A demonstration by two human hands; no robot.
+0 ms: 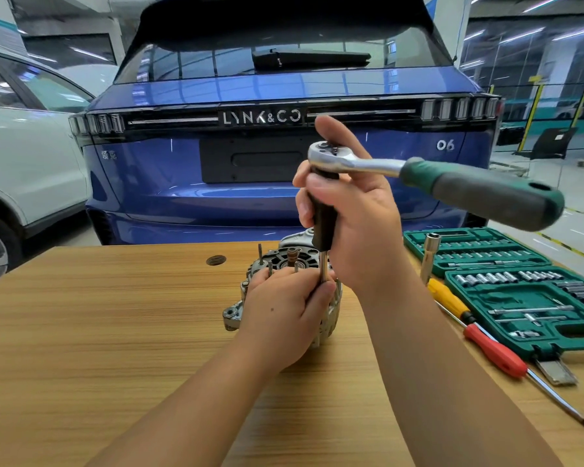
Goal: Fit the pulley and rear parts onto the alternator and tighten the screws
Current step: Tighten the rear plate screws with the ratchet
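The silver alternator (277, 264) sits on the wooden table (115, 315) with its rear side up, studs and a copper shaft end standing out of it. My left hand (284, 315) lies over its near side and pinches the thin metal shaft of a driver (323, 264) near its lower tip. My right hand (348, 210) grips that driver's black handle upright above the alternator. A ratchet wrench (418, 173) with a green and grey handle sits on top of the driver and points right.
An open green socket set case (526, 291) lies at the right, a loose socket (430, 254) upright by it. A yellow screwdriver (449, 298) and a red one (499, 352) lie beside the case. A blue car (250, 197) stands behind the table, a white car (24, 163) at left.
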